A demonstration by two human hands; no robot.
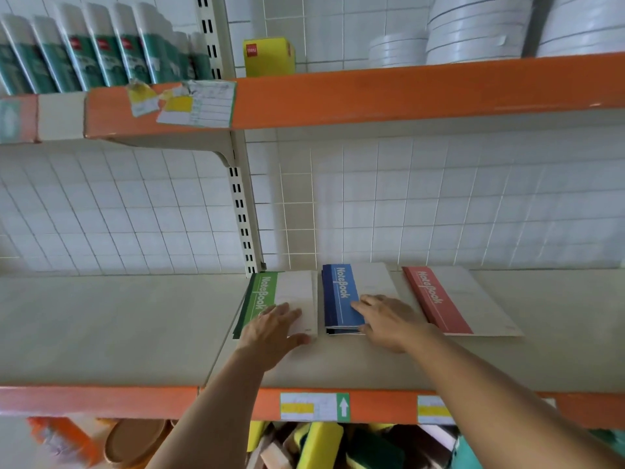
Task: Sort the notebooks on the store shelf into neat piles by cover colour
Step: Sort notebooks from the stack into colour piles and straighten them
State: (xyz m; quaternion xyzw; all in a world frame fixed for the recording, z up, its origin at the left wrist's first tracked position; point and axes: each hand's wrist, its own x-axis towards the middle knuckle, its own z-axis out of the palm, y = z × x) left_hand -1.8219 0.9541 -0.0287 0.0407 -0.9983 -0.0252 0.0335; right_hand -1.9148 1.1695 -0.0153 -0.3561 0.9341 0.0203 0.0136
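Head view: three piles side by side at shelf (135, 333) back, long axes running away. Left hand (270, 333) flat, fingers straight, on green pile (270, 292); right hand (385, 319) flat across blue pile (340, 299). Red pile (449, 299) untouched, nearest the right hand.

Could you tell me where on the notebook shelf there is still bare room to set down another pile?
Bare shelf stretches left of the green pile, and a strip runs right of the red pile. Between green, blue pile and red it is crowded, with left hand and right hand resting there.
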